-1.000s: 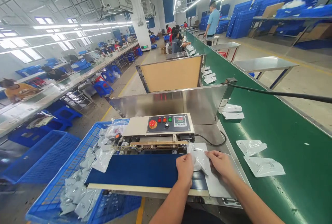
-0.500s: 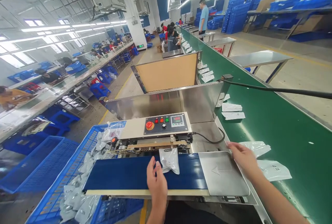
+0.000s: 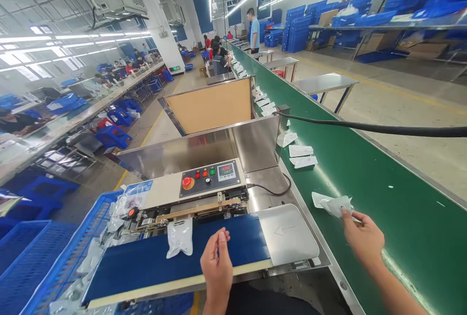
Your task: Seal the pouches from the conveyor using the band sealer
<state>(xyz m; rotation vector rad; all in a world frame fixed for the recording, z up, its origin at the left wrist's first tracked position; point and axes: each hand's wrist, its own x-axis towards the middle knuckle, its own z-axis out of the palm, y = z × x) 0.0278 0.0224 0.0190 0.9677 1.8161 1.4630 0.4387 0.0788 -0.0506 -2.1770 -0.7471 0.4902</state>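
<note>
My right hand (image 3: 365, 237) reaches over the green conveyor belt (image 3: 412, 198) and pinches the near end of a white plastic pouch (image 3: 330, 203); whether a second pouch lies beneath it I cannot tell. Above the front edge of the blue sealer belt (image 3: 241, 242), my left hand (image 3: 218, 261) has its fingertips drawn together, with nothing visible in them. On that belt a filled white pouch (image 3: 180, 239) lies with its upper edge in the band sealer (image 3: 204, 183). The sealer's small display and red stop button face me.
A blue crate (image 3: 78, 251) with several pouches stands at the sealer's left end. More white pouches (image 3: 302, 156) lie farther up the green belt. A black cable (image 3: 365, 124) crosses above it. A steel panel (image 3: 204, 147) rises behind the sealer. Other people sit or stand farther off.
My right hand has moved out over the green belt and taken hold of a pouch. The pouch in the sealer has travelled left, away from my left hand, whose fingers have drawn together. The view has turned right.
</note>
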